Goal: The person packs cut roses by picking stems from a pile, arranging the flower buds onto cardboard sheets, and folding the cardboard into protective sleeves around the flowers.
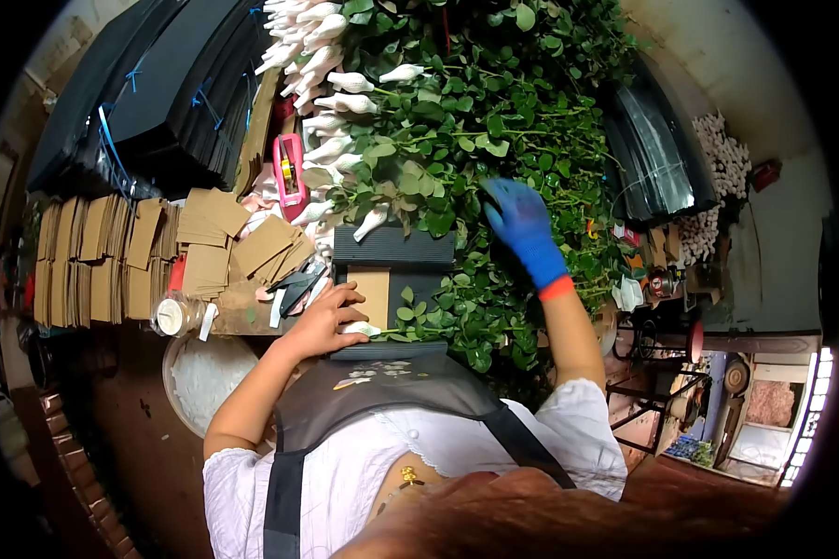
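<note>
My left hand [324,321], bare, lies with its fingers spread at the edge of a brown cardboard piece [371,296]. Beneath its fingertips is a rose bud in a white net sleeve [360,329], its leafy stem running right. A black corrugated sheet [393,245] sits just beyond. On the right, my right hand [520,220], in a blue glove with an orange cuff, reaches over a heap of green leafy stems [531,130]. Its thumb is apart from the fingers, and no held thing shows. Several more white-sleeved buds [350,102] line the heap's left side.
A pink tape dispenser [291,175] stands left of the buds. Cardboard pieces [210,233] are stacked along the left, below bundled black sheets [177,102]. More black sheets [657,149] lie at right. A clear jar [172,315] and a round tub [179,373] are near my left arm.
</note>
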`<state>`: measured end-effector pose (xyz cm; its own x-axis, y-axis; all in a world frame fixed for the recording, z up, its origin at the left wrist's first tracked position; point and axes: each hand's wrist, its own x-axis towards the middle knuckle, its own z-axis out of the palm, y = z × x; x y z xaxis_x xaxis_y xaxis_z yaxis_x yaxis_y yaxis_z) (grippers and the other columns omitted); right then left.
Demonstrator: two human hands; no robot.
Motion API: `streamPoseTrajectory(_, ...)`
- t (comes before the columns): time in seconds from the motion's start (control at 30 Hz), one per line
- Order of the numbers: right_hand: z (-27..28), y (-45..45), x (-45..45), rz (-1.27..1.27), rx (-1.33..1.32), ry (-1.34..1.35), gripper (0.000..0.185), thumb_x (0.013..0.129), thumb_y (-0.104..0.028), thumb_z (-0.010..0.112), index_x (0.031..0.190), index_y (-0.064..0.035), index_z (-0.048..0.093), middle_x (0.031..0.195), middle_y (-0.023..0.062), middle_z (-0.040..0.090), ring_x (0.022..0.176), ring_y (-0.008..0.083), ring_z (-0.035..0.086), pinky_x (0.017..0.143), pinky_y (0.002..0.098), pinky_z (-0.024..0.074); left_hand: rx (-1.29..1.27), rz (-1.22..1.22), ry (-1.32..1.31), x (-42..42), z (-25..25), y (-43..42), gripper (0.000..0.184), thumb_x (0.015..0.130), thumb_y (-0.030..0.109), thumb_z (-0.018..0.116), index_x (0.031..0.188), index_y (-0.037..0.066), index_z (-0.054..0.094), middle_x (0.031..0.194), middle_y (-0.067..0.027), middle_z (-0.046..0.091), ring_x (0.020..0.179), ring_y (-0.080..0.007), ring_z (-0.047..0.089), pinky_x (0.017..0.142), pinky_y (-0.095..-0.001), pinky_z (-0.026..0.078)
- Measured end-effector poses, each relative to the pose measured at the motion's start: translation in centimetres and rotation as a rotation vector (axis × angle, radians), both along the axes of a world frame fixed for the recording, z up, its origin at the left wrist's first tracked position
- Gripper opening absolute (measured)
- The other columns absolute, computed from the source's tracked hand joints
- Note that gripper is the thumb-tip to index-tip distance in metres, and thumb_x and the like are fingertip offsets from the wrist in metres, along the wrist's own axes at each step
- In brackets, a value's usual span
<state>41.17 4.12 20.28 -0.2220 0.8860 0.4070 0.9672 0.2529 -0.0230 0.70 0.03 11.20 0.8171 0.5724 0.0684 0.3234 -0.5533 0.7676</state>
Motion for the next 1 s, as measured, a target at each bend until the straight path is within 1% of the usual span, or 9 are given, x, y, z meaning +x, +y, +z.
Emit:
streamPoseTrajectory(0.1, -4.8, 5.7, 1.7, 0.085, 0.018, -0.15, 0.036, 0.083, -0.016, 0.069, 0.119, -0.018, 0.067, 0.108, 0.0086, 0.068, 0.104, 0.0308, 0.064, 0.09, 0.043, 0.052, 0.017, 0.007, 0.005, 0.0, -0.2, -0.1, 0.034, 0.077, 0.032, 0.084, 0.103, 0.012, 0.075, 0.127, -0.0095, 0.06, 0.138, -0.0344, 0.045, 0.118, -0.0557, 0.027)
streamPoseTrajectory(0.2, -4.1, 7.9, 3.4, 0.07, 0.042, 0.018, 0.042, 0.078, -0.007, 0.068, 0.119, -0.0188, 0.068, 0.11, 0.007, 0.068, 0.105, 0.0297, 0.063, 0.089, 0.0425, 0.0512, -0.015, 0.014, -0.029, -0.1, -0.2, -0.2, 0.034, 0.077, 0.032, 0.085, 0.102, 0.012, 0.075, 0.128, -0.0096, 0.059, 0.138, -0.0346, 0.044, 0.117, -0.0571, 0.028)
streamPoseTrajectory(0.3, 7.8, 7.0, -0.8, 0.107, 0.278, -0.042, 0.055, 0.073, 0.004, 0.064, 0.122, -0.0206, 0.068, 0.109, 0.008, 0.069, 0.1, 0.0304, 0.063, 0.088, 0.0435, 0.051, 0.015, 0.016, -0.058, -0.1, -0.7, -0.1, 0.033, 0.077, 0.032, 0.084, 0.101, 0.012, 0.075, 0.128, -0.0099, 0.058, 0.138, -0.035, 0.044, 0.116, -0.0587, 0.028)
streamPoseTrajectory(0.43, 11.8, 9.8, 0.5, 0.064, 0.26, -0.016, 0.05, 0.076, 0.003, 0.065, 0.123, -0.0135, 0.067, 0.112, 0.0118, 0.069, 0.1, 0.0339, 0.064, 0.088, 0.0449, 0.0521, 0.0, 0.015, -0.046, -0.3, -0.3, -0.1, 0.033, 0.077, 0.032, 0.084, 0.101, 0.011, 0.075, 0.127, -0.01, 0.058, 0.137, -0.0354, 0.044, 0.116, -0.0599, 0.029)
streamPoseTrajectory(0.53, 6.2, 12.8, 7.4, 0.053, 0.158, -0.058, 0.046, 0.078, -0.002, 0.067, 0.124, -0.0104, 0.065, 0.114, 0.0159, 0.068, 0.104, 0.0367, 0.064, 0.091, 0.0451, 0.0525, -0.002, -0.004, -0.042, -0.3, -0.4, 0.0, 0.032, 0.079, 0.032, 0.083, 0.101, 0.011, 0.075, 0.128, -0.0104, 0.057, 0.139, -0.0352, 0.042, 0.116, -0.0602, 0.028)
streamPoseTrajectory(0.67, 3.2, 7.1, 9.3, 0.091, -0.075, 0.012, 0.048, 0.081, -0.003, 0.066, 0.128, -0.0098, 0.062, 0.121, 0.0191, 0.066, 0.11, 0.0388, 0.062, 0.096, 0.0454, 0.0511, 0.024, 0.019, -0.08, -0.5, -1.1, -0.4, 0.028, 0.08, 0.033, 0.081, 0.096, 0.011, 0.075, 0.127, -0.0108, 0.056, 0.139, -0.0342, 0.043, 0.116, -0.0603, 0.029)
streamPoseTrajectory(0.8, 3.5, 0.5, 10.1, -0.009, -0.144, 0.114, 0.04, 0.086, 0.0, 0.062, 0.125, -0.0058, 0.064, 0.117, 0.021, 0.068, 0.107, 0.0402, 0.065, 0.092, 0.0437, 0.0527, 0.005, 0.003, -0.072, -0.6, -1.4, -0.3, 0.028, 0.081, 0.032, 0.08, 0.1, 0.012, 0.075, 0.129, -0.0117, 0.055, 0.141, -0.0356, 0.041, 0.116, -0.0618, 0.026)
streamPoseTrajectory(0.9, 0.0, -3.1, 16.3, -0.065, -0.121, 0.148, 0.034, 0.091, -0.004, 0.061, 0.125, -0.001, 0.064, 0.118, 0.0208, 0.068, 0.106, 0.0382, 0.066, 0.09, 0.0421, 0.0528, 0.014, 0.023, -0.075, -0.4, -1.5, -0.4, 0.029, 0.078, 0.03, 0.083, 0.099, 0.011, 0.075, 0.127, -0.011, 0.056, 0.139, -0.0348, 0.042, 0.116, -0.0609, 0.027)
streamPoseTrajectory(1.0, 0.3, -5.5, 16.7, -0.196, -0.249, 0.465, 0.031, 0.094, -0.005, 0.059, 0.124, 0.0016, 0.063, 0.118, 0.0202, 0.068, 0.104, 0.0368, 0.066, 0.091, 0.0405, 0.0528, 0.015, 0.018, -0.073, -0.3, -1.6, -0.4, 0.03, 0.078, 0.03, 0.083, 0.099, 0.01, 0.075, 0.126, -0.0116, 0.056, 0.139, -0.0358, 0.043, 0.116, -0.0605, 0.027)
